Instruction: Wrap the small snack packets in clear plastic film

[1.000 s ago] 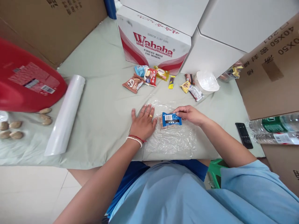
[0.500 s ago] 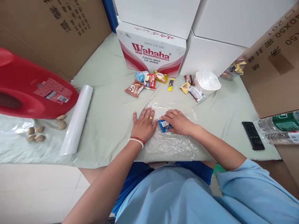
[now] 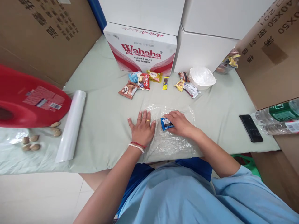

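A crinkled clear plastic bag [image 3: 171, 144] lies flat on the pale green cloth in front of me. My left hand [image 3: 142, 129] rests palm down with fingers spread, at the bag's left edge. Over the bag, my right hand [image 3: 181, 124] has its fingers closed on a small blue snack packet [image 3: 166, 123] with a white barcode label. Part of that packet is hidden under the fingers. Beyond the hands lie a brown snack packet [image 3: 127, 90], a red one [image 3: 144, 81], a blue one [image 3: 134, 76] and yellow ones [image 3: 154, 76].
To the left are a roll of plastic film [image 3: 71, 126], a big red jug [image 3: 35, 96] and several walnuts [image 3: 35, 147]. A white bowl [image 3: 202, 84] sits beside snack packets [image 3: 191, 89]. On the right are a phone [image 3: 251, 128] and bottles [image 3: 277, 115]. A Wahaba-style carton [image 3: 141, 56] stands behind.
The camera view has shifted slightly. My right hand still holds the blue packet over the bag, and my left hand stays flat and spread at the bag's left edge.
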### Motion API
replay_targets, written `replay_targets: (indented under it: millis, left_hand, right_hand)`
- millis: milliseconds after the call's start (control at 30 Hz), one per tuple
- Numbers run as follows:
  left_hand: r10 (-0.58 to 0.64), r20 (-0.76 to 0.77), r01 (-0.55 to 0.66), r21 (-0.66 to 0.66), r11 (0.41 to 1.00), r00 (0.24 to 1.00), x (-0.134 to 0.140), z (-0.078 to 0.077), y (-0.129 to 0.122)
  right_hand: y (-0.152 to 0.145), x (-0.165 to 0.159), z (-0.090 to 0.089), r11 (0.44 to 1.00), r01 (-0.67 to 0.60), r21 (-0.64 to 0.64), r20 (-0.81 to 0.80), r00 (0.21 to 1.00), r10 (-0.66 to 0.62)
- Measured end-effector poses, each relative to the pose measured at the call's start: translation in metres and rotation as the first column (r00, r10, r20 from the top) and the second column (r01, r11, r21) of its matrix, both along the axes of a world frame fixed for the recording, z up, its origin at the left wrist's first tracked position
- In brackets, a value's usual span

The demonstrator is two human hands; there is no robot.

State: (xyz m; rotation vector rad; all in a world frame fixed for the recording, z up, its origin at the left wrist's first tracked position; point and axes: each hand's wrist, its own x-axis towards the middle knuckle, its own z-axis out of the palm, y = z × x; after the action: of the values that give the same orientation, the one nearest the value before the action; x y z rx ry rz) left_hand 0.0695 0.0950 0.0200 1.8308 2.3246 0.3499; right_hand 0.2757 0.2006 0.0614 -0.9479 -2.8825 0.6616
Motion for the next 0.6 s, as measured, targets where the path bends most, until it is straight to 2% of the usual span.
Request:
replay_targets:
  millis: [200, 267, 400, 600]
  left_hand:
    - [-0.089, 0.010, 0.090, -0.093, 0.992, 0.996, -0.022, 0.004, -0.009]
    - [-0.122, -0.024, 0.120, -0.075, 0.990, 0.992, -0.025, 0.003, -0.015]
    - [-0.113, -0.065, 0.112, -0.026, 0.993, 0.991, -0.023, -0.003, -0.021]
    - [-0.113, -0.056, 0.112, -0.018, 0.994, 0.992, -0.023, -0.002, -0.025]
  right_hand:
    - [0.001, 0.008, 0.002, 0.999, -0.049, -0.011, -0.098, 0.994, 0.048]
    - [-0.001, 0.011, 0.004, 1.000, -0.007, 0.003, -0.083, 0.997, 0.007]
    - [-0.009, 0.006, 0.005, 0.995, 0.090, 0.042, -0.052, 0.995, -0.087]
    - [-0.012, 0.001, 0.003, 0.992, 0.032, 0.123, 0.037, 0.999, -0.037]
